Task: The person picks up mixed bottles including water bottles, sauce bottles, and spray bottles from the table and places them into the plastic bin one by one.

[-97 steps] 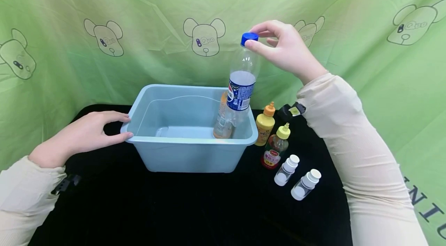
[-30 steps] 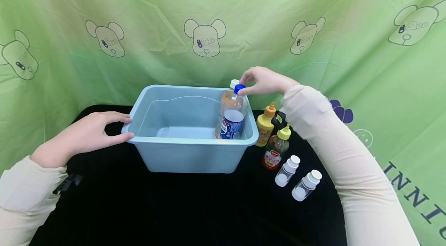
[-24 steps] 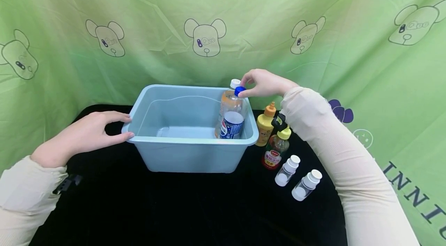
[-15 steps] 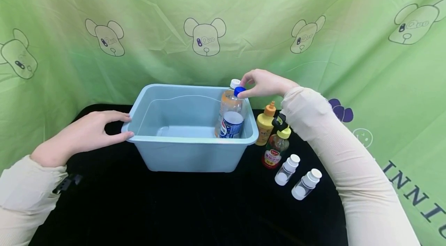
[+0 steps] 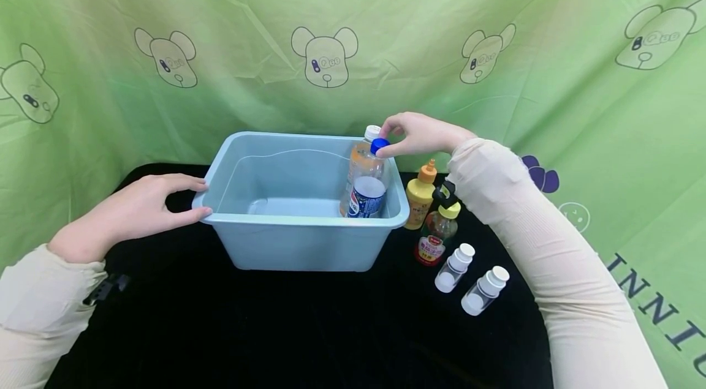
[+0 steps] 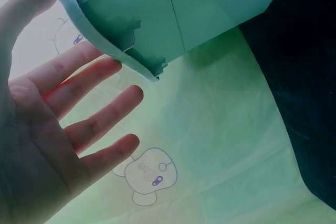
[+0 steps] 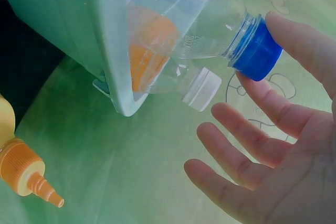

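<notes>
My right hand pinches the blue cap of a clear plastic soda bottle between thumb and index finger. Its other fingers extend free of the bottle. The soda bottle, with a blue label, stands inside the light blue tub at the right end. Close behind it is a second bottle with a white cap and an orange label, partly hidden. My left hand rests thumb and fingertips against the tub's left rim, fingers mostly straight, as the left wrist view shows.
Right of the tub stand a yellow squeeze bottle with an orange nozzle and a red-bottomed sauce bottle with a yellow cap. Nearer are two small white-capped bottles. A black cloth covers the table; a green curtain hangs behind.
The right hand has come down and left, lowering the soda bottle from above the tub's right end into it. Over the last second both hands have hardly moved.
</notes>
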The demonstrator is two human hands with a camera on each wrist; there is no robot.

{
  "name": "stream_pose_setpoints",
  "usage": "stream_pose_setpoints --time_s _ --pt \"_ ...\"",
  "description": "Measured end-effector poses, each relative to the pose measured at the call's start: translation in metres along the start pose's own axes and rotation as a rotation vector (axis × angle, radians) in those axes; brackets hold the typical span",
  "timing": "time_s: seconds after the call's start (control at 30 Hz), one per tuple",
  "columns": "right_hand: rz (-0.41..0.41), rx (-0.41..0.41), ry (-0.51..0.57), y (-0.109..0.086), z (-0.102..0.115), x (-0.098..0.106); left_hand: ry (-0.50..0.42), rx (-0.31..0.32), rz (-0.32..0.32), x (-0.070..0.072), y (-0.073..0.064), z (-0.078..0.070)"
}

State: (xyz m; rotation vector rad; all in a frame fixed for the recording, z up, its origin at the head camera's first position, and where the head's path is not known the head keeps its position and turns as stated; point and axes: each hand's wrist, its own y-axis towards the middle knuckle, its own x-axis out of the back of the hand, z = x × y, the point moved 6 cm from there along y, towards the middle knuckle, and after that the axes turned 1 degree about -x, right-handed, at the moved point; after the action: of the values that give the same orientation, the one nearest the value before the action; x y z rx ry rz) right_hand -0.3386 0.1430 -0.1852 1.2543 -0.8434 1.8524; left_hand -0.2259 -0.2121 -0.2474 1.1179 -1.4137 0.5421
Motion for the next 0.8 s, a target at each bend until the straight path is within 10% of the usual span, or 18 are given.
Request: stream_pose_setpoints --time_s 0.8 --pt "0.013 0.017 0.004 -0.0074 0.0048 0.0023 -0.002 0.002 0.006 -0.0008 -0.0006 0.0003"
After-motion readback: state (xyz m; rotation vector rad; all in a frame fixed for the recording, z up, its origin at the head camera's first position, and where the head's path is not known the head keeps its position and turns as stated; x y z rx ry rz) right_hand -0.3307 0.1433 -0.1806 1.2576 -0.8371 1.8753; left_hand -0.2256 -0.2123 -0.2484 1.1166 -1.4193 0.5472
